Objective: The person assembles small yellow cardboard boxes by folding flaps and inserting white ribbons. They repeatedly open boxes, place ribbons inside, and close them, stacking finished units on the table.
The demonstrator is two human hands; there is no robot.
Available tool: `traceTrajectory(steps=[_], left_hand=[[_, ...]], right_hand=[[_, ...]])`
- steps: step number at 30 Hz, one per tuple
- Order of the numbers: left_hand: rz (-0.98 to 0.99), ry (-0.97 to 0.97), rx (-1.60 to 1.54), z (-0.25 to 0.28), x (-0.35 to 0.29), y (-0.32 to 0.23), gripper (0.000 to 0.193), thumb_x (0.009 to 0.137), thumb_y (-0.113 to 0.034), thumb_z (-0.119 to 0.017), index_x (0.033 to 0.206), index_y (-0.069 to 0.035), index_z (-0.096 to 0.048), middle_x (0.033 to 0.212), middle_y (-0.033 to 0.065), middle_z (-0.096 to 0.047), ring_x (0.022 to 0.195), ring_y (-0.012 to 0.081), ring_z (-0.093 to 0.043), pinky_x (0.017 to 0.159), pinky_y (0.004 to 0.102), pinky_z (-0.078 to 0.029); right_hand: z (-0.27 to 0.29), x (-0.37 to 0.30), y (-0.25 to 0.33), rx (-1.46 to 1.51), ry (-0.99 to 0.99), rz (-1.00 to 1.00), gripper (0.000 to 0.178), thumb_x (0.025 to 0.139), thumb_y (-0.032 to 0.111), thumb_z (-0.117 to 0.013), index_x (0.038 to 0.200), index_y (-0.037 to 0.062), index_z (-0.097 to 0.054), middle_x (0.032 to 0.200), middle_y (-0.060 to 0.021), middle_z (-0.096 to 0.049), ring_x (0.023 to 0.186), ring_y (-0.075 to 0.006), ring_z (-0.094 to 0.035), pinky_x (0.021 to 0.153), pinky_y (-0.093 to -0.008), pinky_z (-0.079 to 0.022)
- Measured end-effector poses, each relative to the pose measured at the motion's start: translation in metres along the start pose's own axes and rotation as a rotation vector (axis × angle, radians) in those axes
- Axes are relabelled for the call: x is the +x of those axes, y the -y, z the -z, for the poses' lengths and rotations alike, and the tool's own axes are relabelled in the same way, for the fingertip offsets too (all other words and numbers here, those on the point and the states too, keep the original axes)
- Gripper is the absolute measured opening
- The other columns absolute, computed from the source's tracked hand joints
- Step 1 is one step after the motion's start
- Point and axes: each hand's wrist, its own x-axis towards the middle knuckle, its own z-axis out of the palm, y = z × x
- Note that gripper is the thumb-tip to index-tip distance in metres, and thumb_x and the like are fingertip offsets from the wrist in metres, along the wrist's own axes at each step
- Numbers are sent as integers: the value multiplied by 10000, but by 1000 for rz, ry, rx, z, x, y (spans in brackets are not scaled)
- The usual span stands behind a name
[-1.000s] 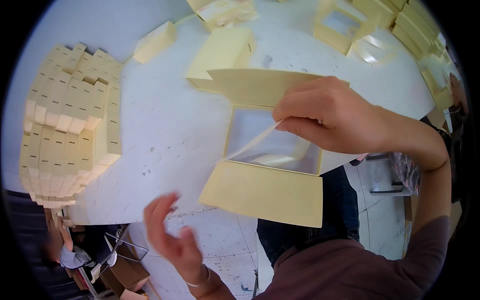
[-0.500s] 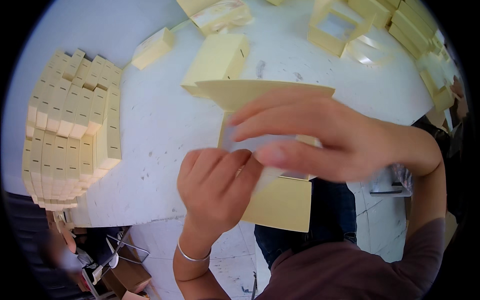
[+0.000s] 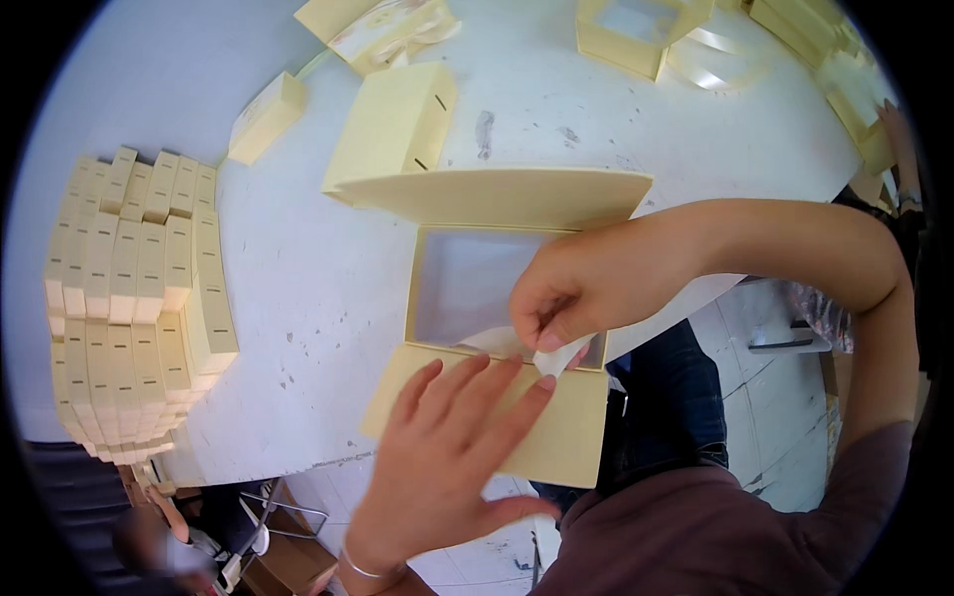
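Left hand (image 3: 442,467) palm-down, fingers (image 3: 487,397) apart; right hand (image 3: 581,288) in a pinch

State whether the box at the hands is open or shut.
Open. The yellow box has its far panel raised and near panel folded outward, exposing the pale interior.

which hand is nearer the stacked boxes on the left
Left. The left hand is spread over the near flap, right of the stacked boxes; the right hand is farther right, pinching a white strip.
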Motion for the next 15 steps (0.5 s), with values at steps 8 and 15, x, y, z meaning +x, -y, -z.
traceTrajectory(steps=[8, 15], left_hand=[[-66, -207, 351, -54, -34, -1, 215, 808, -149, -547, 993, -161, -657, 1033, 47, -636, 930, 243, -595, 718, 276, -502], [-34, -245, 397, -73, -49, -5, 236, 865, -193, -519, 1071, -219, -629, 1076, 4, -627, 975, 216, -568, 736, 264, -496]], right_hand=[[-10, 15, 4, -558, 189, 57, 92, 733, 79, -570, 758, -9, -557, 714, -132, -590, 672, -236, -571, 586, -314, -447], [-52, 21, -7, -944, -168, 267, 93, 669, 72, -593, 720, -4, -578, 667, -134, -591, 627, -234, -579, 552, -323, -451]])
